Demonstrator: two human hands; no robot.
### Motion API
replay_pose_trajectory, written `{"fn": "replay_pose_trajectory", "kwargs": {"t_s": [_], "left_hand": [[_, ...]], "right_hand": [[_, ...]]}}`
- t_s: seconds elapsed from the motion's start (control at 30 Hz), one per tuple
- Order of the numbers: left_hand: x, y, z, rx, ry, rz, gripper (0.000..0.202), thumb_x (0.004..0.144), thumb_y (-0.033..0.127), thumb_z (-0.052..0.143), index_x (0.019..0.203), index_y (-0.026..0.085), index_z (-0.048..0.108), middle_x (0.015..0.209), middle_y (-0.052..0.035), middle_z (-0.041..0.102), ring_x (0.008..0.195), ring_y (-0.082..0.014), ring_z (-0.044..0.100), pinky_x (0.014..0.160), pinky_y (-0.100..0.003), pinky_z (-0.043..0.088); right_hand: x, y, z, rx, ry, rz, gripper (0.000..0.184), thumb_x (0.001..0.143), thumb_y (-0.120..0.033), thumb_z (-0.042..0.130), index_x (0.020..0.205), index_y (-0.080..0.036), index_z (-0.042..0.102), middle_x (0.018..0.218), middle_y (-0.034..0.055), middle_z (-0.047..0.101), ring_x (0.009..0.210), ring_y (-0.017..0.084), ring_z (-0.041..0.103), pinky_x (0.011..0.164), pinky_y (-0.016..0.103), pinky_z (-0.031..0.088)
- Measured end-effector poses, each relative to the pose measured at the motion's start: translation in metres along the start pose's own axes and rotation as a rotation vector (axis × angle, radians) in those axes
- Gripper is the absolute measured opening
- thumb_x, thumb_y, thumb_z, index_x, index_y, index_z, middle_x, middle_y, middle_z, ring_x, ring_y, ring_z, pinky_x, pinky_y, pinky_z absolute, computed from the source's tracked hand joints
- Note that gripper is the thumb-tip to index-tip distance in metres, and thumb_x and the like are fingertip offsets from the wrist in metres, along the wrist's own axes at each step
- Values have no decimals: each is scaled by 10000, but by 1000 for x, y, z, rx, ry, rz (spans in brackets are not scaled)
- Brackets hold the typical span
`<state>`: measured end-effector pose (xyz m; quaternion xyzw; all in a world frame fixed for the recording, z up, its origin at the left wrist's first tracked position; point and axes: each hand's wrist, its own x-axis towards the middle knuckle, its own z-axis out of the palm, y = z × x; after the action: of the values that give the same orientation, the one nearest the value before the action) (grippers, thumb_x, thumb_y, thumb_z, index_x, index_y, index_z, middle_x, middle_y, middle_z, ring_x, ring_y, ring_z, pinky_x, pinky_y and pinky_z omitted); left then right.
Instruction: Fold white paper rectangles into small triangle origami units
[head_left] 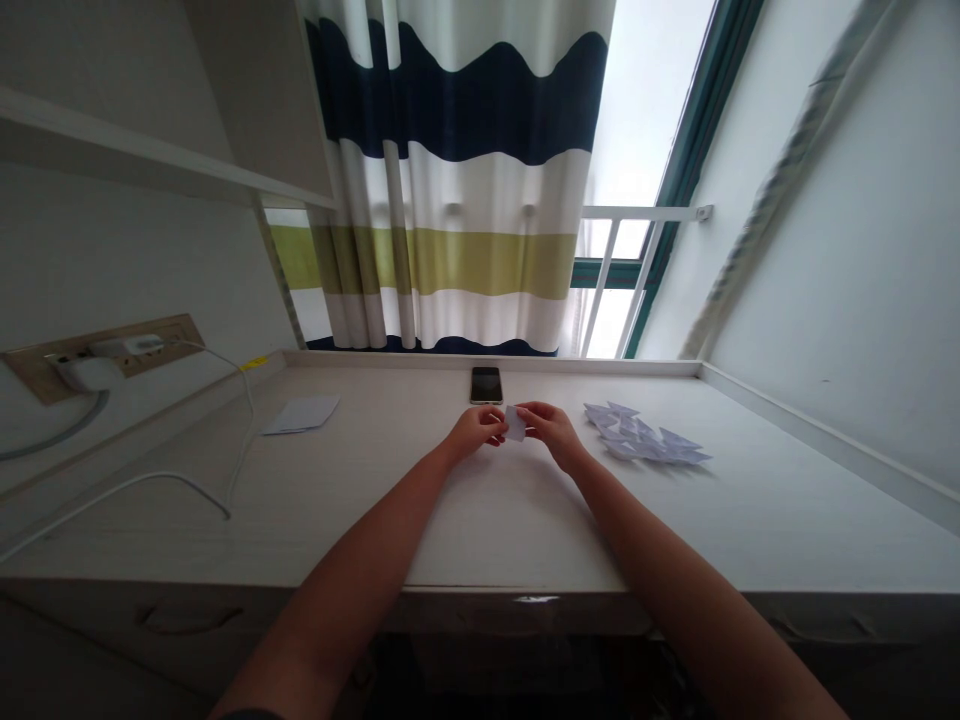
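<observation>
My left hand (474,432) and my right hand (551,434) meet above the middle of the pale wooden desk (375,400). Between their fingertips is a small piece of white paper (514,423), held by both hands, with part of it hidden behind the fingers. To the right of my right hand lies a loose heap of small folded white paper pieces (637,435). A black smartphone (486,385) lies just beyond my hands, not touching them.
A thin stack of white paper (301,413) lies at the left. A white cable (232,480) loops across the desk from a wall socket panel (124,355) with plugs in it. A striped curtain (450,190) and window stand behind the desk; a shelf overhangs at upper left.
</observation>
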<state>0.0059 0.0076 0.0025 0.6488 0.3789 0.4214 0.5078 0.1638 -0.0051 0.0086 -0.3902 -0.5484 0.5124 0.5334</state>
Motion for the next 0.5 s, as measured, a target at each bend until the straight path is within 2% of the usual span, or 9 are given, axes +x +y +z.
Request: {"fn": "replay_pose_trajectory", "kwargs": {"t_s": [0.1,0.23,0.5], "left_hand": [[-2,3,0,-45,44,0,151,650,214,630,721,119,538,644,-21,592,556,-98,563,561,-254,475],[-1,2,1,-59,31,-6,151,671,248,610,696,112,547,643,-19,580,566,-100,563,550,-243,473],[0,1,0,-43,25,21,226,703,338,583,705,112,588,632,-26,582,600,-111,561,567,-246,477]], "right_hand": [[-1,-1,0,-1,-9,4,257,566,-346,701,709,-143,636,682,23,628,625,130,575,623,290,476],[2,2,-2,-24,8,-2,248,565,-341,704,678,-131,636,651,21,625,600,125,570,616,289,477],[0,1,-2,-6,-38,-31,276,638,-376,654,784,-143,654,712,41,650,646,144,591,658,320,486]]}}
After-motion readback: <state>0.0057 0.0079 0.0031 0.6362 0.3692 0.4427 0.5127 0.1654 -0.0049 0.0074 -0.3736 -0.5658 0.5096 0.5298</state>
